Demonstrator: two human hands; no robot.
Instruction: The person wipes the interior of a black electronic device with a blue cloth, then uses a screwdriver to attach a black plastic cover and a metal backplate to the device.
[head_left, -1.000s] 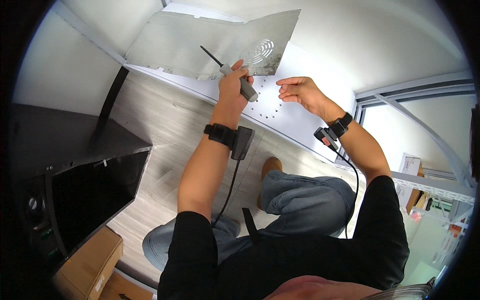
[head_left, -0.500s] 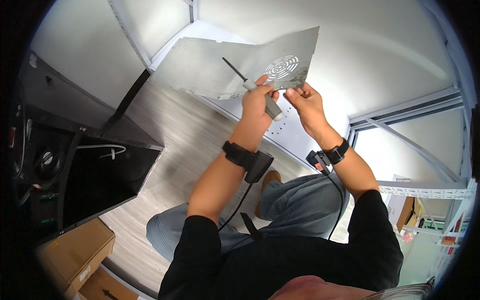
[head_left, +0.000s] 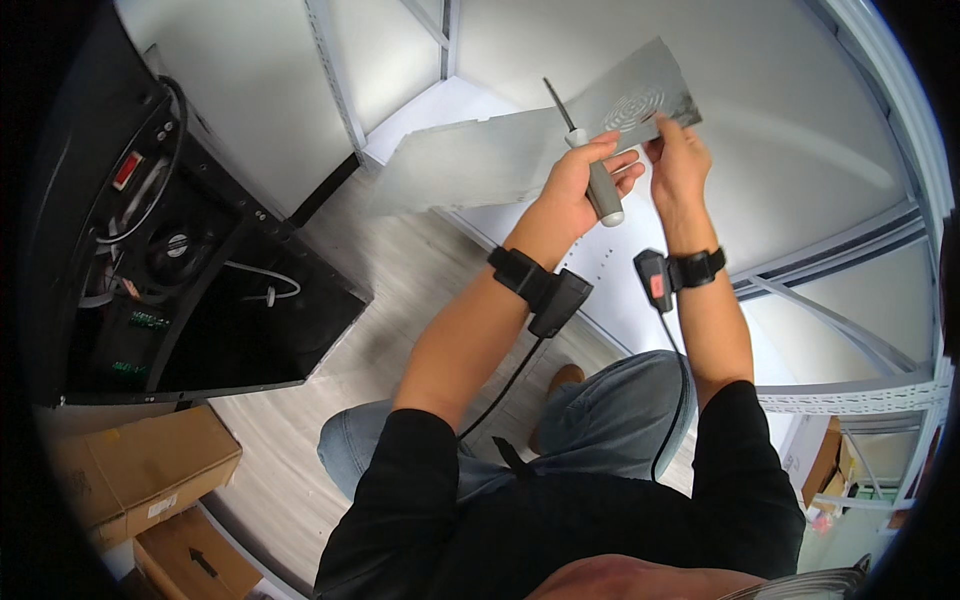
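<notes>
A thin grey sheet-metal panel, bent toward its right end and pierced there by a round slotted vent, is held up tilted in front of me. My right hand pinches its near right edge beside the vent. A screwdriver with a grey handle and dark shaft lies across my left hand, its tip pointing up and away. The left thumb rests over the handle while the other fingers stretch toward the right hand. Whether they touch the panel I cannot tell.
A black open cabinet with cables and a dial stands at left. Cardboard boxes sit below it. Behind the panel is a white shelf, with small dark dots on its near part. Metal framing runs along the right.
The view has shifted, so the cabinet shows more. Both hands and the panel appear farther right. The left hand's fingers have opened out from the panel edge, with the screwdriver still in it.
</notes>
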